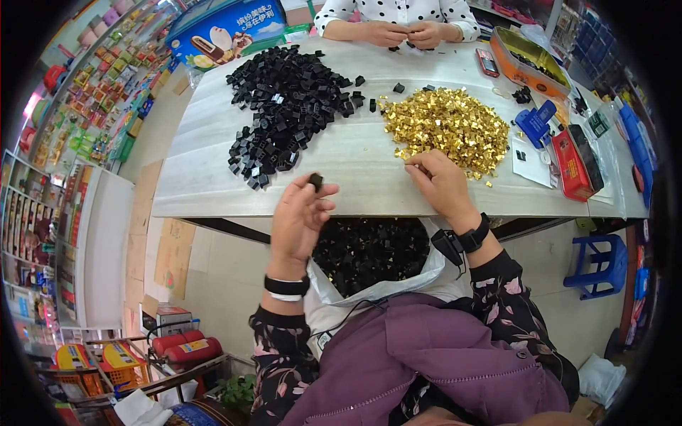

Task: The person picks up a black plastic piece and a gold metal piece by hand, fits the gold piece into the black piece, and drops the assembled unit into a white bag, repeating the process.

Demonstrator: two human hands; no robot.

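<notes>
My left hand [298,220] is raised just off the table's near edge, palm turned up, pinching a small black plastic piece [315,182] between thumb and fingertips. At the near left side of a heap of small shiny gold pieces [447,128], my right hand [442,186] has its thumb and fingers pressed together. Whatever lies between those fingertips is too small to make out. A big heap of black plastic pieces [284,106] spreads over the table's left half. Below the table edge, between my forearms, an open white bag [376,290] holds many black pieces with gold flecks.
Across the table [341,192], a co-worker's hands [408,34] handle small black pieces. On the right are a tin box [529,67], a phone [487,62], a blue plastic item [536,124] and a red box [572,167]. A blue stool [597,263] stands at right.
</notes>
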